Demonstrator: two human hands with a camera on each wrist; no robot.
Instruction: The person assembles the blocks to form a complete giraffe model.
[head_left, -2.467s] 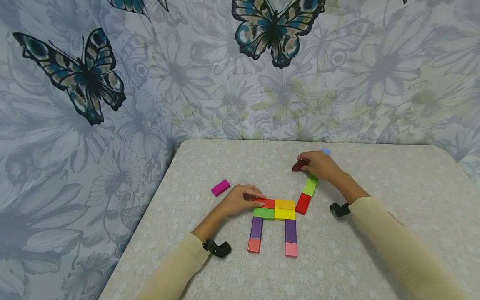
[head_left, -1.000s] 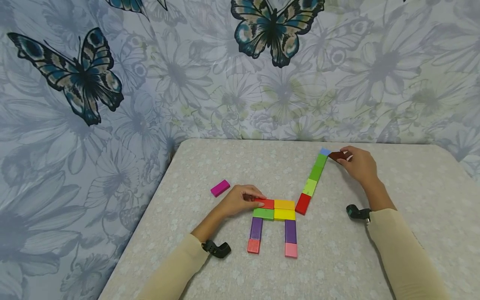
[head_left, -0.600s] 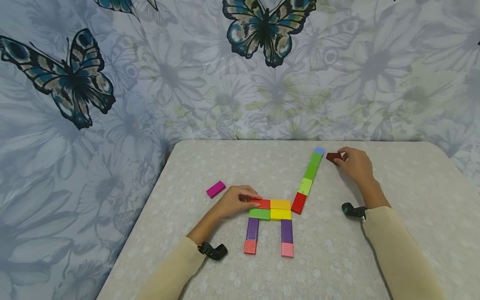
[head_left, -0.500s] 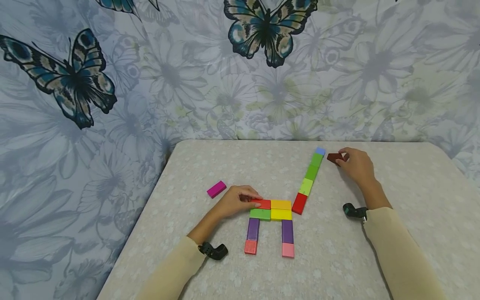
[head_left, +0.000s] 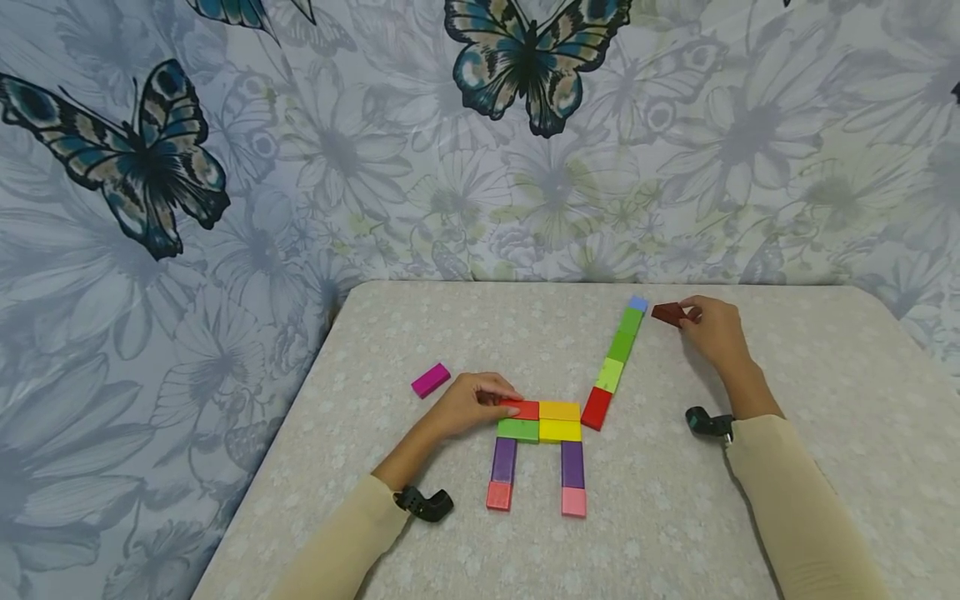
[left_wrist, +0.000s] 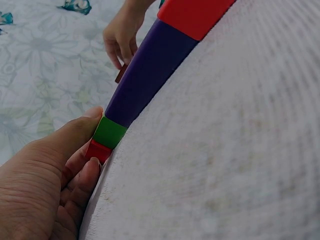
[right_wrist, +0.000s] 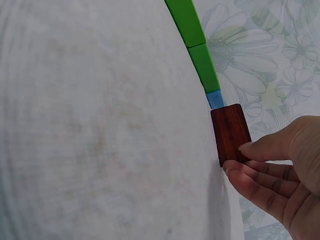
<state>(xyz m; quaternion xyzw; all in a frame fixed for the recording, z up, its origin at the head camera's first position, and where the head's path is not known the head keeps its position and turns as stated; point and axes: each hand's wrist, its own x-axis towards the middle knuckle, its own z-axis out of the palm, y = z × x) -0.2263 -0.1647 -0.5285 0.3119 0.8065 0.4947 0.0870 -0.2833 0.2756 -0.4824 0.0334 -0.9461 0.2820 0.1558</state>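
My right hand [head_left: 714, 333] pinches a dark brown wooden block [head_left: 666, 314] between thumb and fingertips, right of the far end of a slanting row. That row runs from a light blue block [head_left: 638, 303] through green blocks [head_left: 626, 333] and a lime block [head_left: 609, 375] to a red one [head_left: 596, 408]. My left hand [head_left: 471, 406] holds the left end of another red block [head_left: 527, 409], partly hidden by its fingers. In front of that red block lies a green block [head_left: 518, 430]; two yellow blocks [head_left: 559, 430] adjoin them on the right.
Below the green and yellow blocks, two purple blocks [head_left: 572, 464] point toward me, each ending in a pinkish block [head_left: 573, 502]. A magenta block [head_left: 431, 380] lies apart at the left. The cloth-covered table [head_left: 675, 517] meets a patterned wall [head_left: 360, 183] behind.
My right hand has carried the brown block from left of the slanting row across to its right side, then turned it slightly. My left hand stays on the red block.
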